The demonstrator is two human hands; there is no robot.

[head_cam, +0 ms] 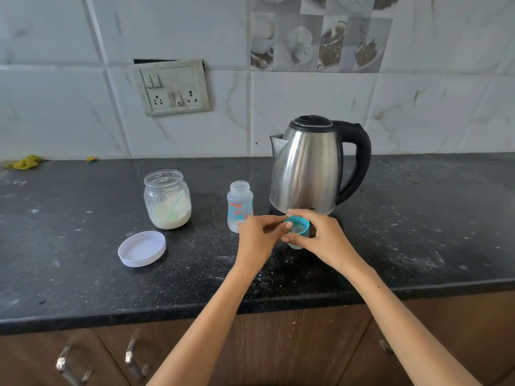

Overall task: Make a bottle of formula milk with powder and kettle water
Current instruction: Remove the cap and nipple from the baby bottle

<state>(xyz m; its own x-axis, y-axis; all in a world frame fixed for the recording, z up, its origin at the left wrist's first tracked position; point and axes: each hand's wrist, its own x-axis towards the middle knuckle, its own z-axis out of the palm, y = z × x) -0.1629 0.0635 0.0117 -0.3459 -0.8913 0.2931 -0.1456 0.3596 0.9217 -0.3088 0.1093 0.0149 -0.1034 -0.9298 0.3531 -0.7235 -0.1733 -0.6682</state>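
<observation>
A clear baby bottle (239, 203) with orange and teal print stands open on the black counter (83, 274), a little white at its bottom. Just right of it, my right hand (320, 238) grips the teal bottle cap (298, 224), held upside down with its clear dome pointing down. My left hand (257, 236) pinches the cap's near rim with thumb and fingers. Left of the bottle stands an open glass jar (167, 199) of white powder with a pale scoop inside. Behind my hands is a steel kettle (306, 165) with a black handle, lid shut.
The jar's white lid (141, 248) lies upturned on the counter in front of the jar. A switch and socket panel (172, 87) is on the tiled wall. Yellow scraps (26, 162) lie at the far left. Drawer handles (133, 355) sit below the counter edge.
</observation>
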